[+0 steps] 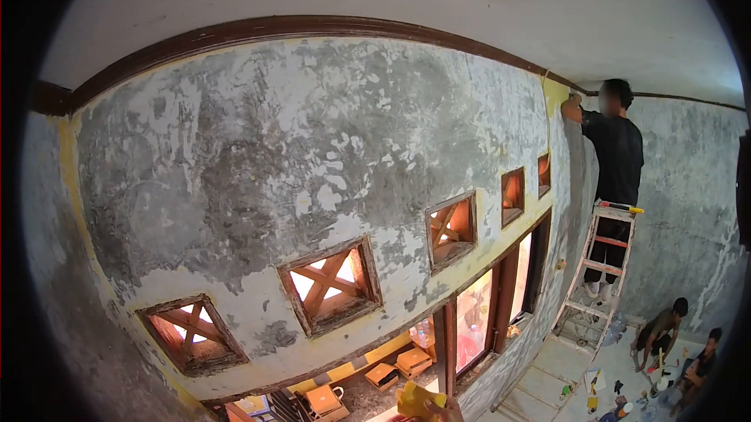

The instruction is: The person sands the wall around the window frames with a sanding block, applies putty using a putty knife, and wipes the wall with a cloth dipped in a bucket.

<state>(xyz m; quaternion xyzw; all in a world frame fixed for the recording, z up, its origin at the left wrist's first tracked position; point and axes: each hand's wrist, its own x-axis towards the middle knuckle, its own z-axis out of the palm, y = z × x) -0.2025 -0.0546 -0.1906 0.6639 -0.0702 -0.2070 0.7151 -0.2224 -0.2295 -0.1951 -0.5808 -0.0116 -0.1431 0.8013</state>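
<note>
One hand (447,411) in view at the bottom edge, looks like my right; the other is out of frame. Fingers closed around a crumpled yellow pad (417,400). Cloth or sponge, can't tell, and most of the hand is cut off by the frame. The pad sits just left of the hand, low and well short of the wall (258,148), which rises ahead and above. Wall is patchy grey with white flecks, with yellow at the margins. Row of vents (330,285) up and left of the hand, window (475,320) just beyond it to the right, boxes (413,361) just past the pad and lower down. My read on doing this well: flatten the pad before contact, since a bunched wad only touches high spots. Work one patch at a time, from under the trim (313,27) downward, so dust doesn't land on the done area. Go light round the vent frames; the wood edges look rough and will likely snag. I'm high up, with the floor far below to the right, so no overreaching; shift footing instead. One person (614,156) on a ladder (602,281) far right and up, two people (661,332) crouched on the floor past it: firm grip, don't drop the pad.
</note>
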